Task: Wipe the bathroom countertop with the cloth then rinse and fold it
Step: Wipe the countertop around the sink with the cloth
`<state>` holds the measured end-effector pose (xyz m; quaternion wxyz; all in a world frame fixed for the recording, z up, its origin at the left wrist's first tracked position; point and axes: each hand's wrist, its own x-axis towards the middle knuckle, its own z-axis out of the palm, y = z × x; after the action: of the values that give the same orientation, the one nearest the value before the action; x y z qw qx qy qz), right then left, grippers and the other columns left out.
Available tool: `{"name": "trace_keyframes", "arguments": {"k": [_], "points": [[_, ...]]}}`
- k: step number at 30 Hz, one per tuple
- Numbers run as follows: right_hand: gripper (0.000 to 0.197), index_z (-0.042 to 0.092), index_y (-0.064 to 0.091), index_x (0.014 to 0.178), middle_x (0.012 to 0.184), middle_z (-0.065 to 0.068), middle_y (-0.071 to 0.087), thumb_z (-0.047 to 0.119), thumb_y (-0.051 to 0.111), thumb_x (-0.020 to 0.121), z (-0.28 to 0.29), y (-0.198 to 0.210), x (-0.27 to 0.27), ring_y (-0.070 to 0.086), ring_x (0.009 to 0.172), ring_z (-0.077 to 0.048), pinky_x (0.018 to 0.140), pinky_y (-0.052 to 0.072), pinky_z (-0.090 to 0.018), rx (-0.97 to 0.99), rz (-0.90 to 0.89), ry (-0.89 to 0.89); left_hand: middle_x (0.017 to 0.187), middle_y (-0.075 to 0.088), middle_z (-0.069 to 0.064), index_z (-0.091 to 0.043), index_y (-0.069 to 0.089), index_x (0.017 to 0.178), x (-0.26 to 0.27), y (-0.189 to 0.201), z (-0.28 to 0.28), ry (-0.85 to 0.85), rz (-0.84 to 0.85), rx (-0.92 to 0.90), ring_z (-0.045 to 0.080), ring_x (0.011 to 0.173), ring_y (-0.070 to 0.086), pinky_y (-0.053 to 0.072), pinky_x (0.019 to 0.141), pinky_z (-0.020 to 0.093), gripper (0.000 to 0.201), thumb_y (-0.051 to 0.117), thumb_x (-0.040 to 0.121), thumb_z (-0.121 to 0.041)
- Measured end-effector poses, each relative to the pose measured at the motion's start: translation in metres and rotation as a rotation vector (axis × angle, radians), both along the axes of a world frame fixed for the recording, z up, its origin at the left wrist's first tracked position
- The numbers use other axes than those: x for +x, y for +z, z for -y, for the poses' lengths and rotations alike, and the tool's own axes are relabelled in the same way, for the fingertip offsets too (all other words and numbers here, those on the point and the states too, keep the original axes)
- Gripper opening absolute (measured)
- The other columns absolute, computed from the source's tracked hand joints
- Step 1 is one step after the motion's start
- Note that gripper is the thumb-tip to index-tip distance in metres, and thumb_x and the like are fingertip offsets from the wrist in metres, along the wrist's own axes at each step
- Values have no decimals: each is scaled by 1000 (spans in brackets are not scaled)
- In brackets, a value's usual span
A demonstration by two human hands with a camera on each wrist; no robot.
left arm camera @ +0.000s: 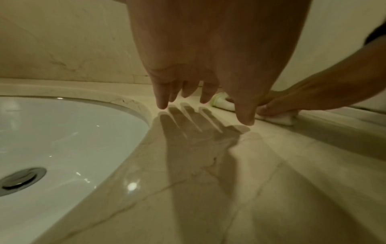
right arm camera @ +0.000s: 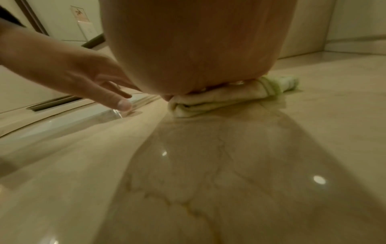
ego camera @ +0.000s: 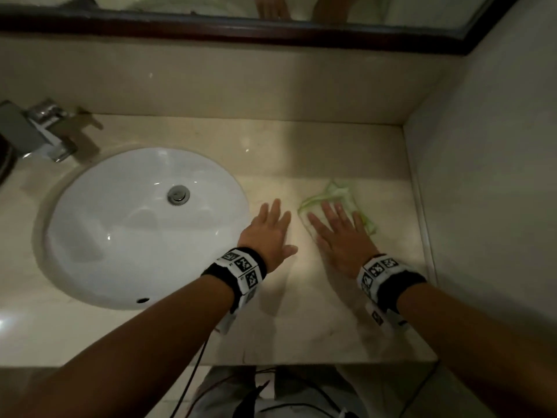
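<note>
A bunched white cloth with green edging (ego camera: 337,196) lies on the beige marble countertop (ego camera: 316,312), right of the sink. My right hand (ego camera: 337,227) presses flat on it, fingers straight and spread; the cloth (right arm camera: 211,102) shows squashed under the palm in the right wrist view. My left hand (ego camera: 268,227) hovers just above the counter between sink and cloth, fingers straight and holding nothing; its fingers (left arm camera: 163,97) cast a shadow on the marble. From the left wrist view the cloth (left arm camera: 279,118) peeks out under my right hand (left arm camera: 292,100).
A white oval sink (ego camera: 114,260) with a chrome drain (ego camera: 178,194) is set into the counter at left. A chrome faucet (ego camera: 45,131) stands at the back left. A wall (ego camera: 482,176) bounds the counter on the right; a dark-framed mirror (ego camera: 271,31) runs along the back.
</note>
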<state>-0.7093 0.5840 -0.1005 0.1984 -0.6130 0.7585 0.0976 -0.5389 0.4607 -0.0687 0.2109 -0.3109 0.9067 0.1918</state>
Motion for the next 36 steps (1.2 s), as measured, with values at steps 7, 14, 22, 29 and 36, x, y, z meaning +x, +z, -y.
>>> {"name": "trace_keyframes", "arguments": {"k": [7,14,22,29,36], "points": [[64,39,4,153,163,-2,-2,49,-3,90,8,1,-12,-1,150,-28,116,4,-56,-33,27,-3,161,-14,7,-19,0,155,-12,-5,4,9,92,59,32,148,-10,17,117,44,87,47,92,-58],[53,45,-5,150,162,5,-14,49,12,100,74,-6,-76,-7,149,-25,116,2,-54,22,11,-198,161,-12,8,-18,2,155,-17,-6,7,15,130,77,34,148,-10,18,119,44,90,51,91,-57],[54,45,-8,150,161,5,-19,47,14,101,38,-4,-65,-13,148,-23,116,-2,-55,22,31,-303,161,-13,9,-18,0,155,-16,-6,6,-11,141,60,34,147,-10,17,119,44,89,48,91,-59],[55,46,-12,149,162,2,-15,51,5,97,-35,-5,-43,-10,149,-26,116,1,-55,15,3,-340,161,-15,10,-18,-3,154,-18,-2,6,-7,157,77,34,147,-11,15,118,45,89,48,92,-57],[53,49,-10,148,162,4,-14,49,12,100,-25,-6,-58,-11,149,-24,117,1,-54,15,-4,-362,161,-15,11,-16,-3,154,-17,-3,5,-29,161,53,35,147,-10,16,118,45,89,47,93,-58]]}}
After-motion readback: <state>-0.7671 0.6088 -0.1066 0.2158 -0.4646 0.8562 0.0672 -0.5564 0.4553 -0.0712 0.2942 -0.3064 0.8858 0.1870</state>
